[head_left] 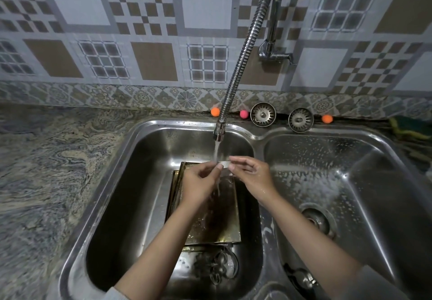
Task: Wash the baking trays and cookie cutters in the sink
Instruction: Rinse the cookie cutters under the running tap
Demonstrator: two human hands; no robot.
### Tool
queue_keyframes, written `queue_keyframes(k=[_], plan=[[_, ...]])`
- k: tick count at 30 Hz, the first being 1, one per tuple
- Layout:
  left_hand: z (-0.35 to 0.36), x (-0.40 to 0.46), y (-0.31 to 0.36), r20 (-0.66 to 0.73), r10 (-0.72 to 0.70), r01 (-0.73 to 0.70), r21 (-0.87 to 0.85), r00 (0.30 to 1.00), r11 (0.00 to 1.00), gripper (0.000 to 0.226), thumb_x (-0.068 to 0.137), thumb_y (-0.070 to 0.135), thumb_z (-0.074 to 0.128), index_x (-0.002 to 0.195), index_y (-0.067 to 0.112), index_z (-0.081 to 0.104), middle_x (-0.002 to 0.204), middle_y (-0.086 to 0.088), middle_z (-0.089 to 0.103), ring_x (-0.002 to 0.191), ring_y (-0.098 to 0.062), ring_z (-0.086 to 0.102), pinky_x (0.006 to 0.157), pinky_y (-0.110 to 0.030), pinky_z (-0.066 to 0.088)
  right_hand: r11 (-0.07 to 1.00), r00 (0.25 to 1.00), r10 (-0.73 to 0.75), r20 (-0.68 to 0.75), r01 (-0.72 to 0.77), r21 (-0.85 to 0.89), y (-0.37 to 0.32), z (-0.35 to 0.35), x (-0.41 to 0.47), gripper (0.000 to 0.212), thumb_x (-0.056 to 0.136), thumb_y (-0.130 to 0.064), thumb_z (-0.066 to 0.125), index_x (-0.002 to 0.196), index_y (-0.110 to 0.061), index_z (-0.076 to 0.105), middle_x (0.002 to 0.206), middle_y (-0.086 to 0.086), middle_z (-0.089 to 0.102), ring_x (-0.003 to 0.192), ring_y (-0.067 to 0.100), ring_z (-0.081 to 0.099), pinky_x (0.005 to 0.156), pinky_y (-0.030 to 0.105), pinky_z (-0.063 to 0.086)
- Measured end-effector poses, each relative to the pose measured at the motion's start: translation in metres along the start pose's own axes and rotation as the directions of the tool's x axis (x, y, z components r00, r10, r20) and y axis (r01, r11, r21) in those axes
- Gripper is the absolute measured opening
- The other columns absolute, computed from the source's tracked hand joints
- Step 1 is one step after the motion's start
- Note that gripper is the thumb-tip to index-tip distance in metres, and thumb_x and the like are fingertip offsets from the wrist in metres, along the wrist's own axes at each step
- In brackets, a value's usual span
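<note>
No text, label, brand or number can be read anywhere in the view. The wall tiles carry only checked and floral patterns, and faint marks on the sink rim are too small to make out.

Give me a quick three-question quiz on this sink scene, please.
1. True or false: water is running from the faucet hose.
2. Which basin of the sink holds the baking trays: left or right?
3. What do the left hand and right hand hold under the stream: A) a sponge, B) a small metal cookie cutter, C) a strainer?

Key: 1 true; 2 left; 3 B.
</note>
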State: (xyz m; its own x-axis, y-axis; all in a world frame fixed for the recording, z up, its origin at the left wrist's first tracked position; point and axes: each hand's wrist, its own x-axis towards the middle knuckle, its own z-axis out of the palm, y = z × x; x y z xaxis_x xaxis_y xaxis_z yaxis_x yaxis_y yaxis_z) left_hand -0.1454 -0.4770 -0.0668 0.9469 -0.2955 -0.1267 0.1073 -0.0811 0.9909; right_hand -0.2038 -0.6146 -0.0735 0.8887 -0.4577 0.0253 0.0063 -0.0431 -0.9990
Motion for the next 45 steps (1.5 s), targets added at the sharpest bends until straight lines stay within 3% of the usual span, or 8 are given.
queue_keyframes(k=[4,10,19,23,28,35,38,45], plan=[[-0.006,0.001,0.000,-0.019,0.018,-0.018,0.011,1.000,1.000,0.014,0.082,0.015,0.073,0.087,0.027,0.073,0.081,0.001,0.075,0.075,-0.015,0.070,0.073,-0.034,0.056,0.998,0.999,-0.050,-0.019,0.051,0.035,-0.001,0.011,0.001,0.018,0.079,-0.007,0.074,0.090,-0.021,0.072,0.092,-0.005,0.073,0.086,0.008,0.069,0.077,0.021,0.055],[-0.021,0.007,-0.002,-0.036,-0.023,0.023,-0.003,0.999,1.000,0.014,0.079,0.023,0.075,0.093,0.025,0.075,0.091,-0.007,0.075,0.090,-0.026,0.071,0.087,-0.047,0.055,0.996,0.996,-0.082,0.022,0.081,0.023,0.000,0.024,0.004,0.023,0.081,-0.002,0.071,0.101,-0.014,0.070,0.094,-0.006,0.071,0.087,0.002,0.068,0.078,0.017,0.053],[-0.029,0.008,0.009,-0.059,-0.077,0.076,-0.012,0.995,0.997,0.017,0.082,0.013,0.072,0.096,0.004,0.073,0.075,-0.017,0.071,0.065,-0.023,0.065,0.046,-0.017,0.046,0.997,0.996,-0.066,0.054,0.064,0.031,0.005,0.030,0.009,0.023,0.082,-0.004,0.071,0.098,-0.021,0.071,0.093,-0.010,0.072,0.089,0.005,0.069,0.076,0.020,0.054],[-0.019,0.014,0.011,-0.008,-0.130,0.130,-0.020,0.991,0.991,0.004,0.082,0.015,0.073,0.083,0.013,0.076,0.060,0.001,0.069,0.051,-0.011,0.062,0.048,-0.020,0.047,0.999,0.999,-0.023,0.034,0.022,0.041,0.007,0.020,0.009,0.025,0.083,-0.002,0.069,0.102,-0.018,0.070,0.096,-0.001,0.072,0.085,0.003,0.069,0.073,0.017,0.054],[-0.004,0.019,0.009,0.081,-0.191,0.196,-0.052,0.978,0.979,0.014,0.082,0.015,0.072,0.071,0.008,0.071,0.044,0.002,0.052,0.038,-0.011,0.044,0.045,-0.020,0.036,1.000,1.000,-0.011,0.004,0.011,0.023,0.007,0.002,0.011,0.024,0.084,-0.003,0.068,0.103,-0.016,0.071,0.099,0.004,0.073,0.088,0.009,0.070,0.078,0.023,0.056],[-0.005,0.020,0.011,0.073,-0.210,0.214,-0.057,0.975,0.975,0.011,0.084,0.012,0.070,0.074,0.010,0.072,0.060,-0.010,0.065,0.048,-0.018,0.058,0.053,-0.024,0.047,1.000,1.000,0.019,0.024,-0.018,-0.008,0.006,0.003,0.012,0.023,0.085,-0.003,0.067,0.102,-0.019,0.071,0.089,-0.005,0.072,0.073,-0.004,0.066,0.064,0.013,0.051],[-0.014,0.020,0.014,0.035,-0.206,0.208,-0.058,0.978,0.976,0.007,0.085,0.009,0.069,0.079,0.007,0.072,0.053,-0.005,0.064,0.045,-0.015,0.057,0.043,-0.017,0.045,1.000,0.999,0.030,0.033,-0.030,0.001,0.007,0.014,0.014,0.025,0.085,-0.001,0.066,0.108,-0.009,0.069,0.087,-0.003,0.070,0.068,-0.007,0.065,0.060,0.010,0.049],[-0.038,0.020,0.018,-0.012,-0.167,0.167,-0.008,0.986,0.986,0.003,0.083,0.015,0.072,0.081,0.012,0.074,0.057,-0.006,0.064,0.050,-0.017,0.059,0.044,-0.016,0.046,1.000,0.998,0.005,0.067,-0.006,0.016,0.008,0.035,0.020,0.023,0.083,0.001,0.068,0.102,-0.012,0.071,0.102,0.004,0.072,0.082,0.005,0.069,0.072,0.024,0.057]])
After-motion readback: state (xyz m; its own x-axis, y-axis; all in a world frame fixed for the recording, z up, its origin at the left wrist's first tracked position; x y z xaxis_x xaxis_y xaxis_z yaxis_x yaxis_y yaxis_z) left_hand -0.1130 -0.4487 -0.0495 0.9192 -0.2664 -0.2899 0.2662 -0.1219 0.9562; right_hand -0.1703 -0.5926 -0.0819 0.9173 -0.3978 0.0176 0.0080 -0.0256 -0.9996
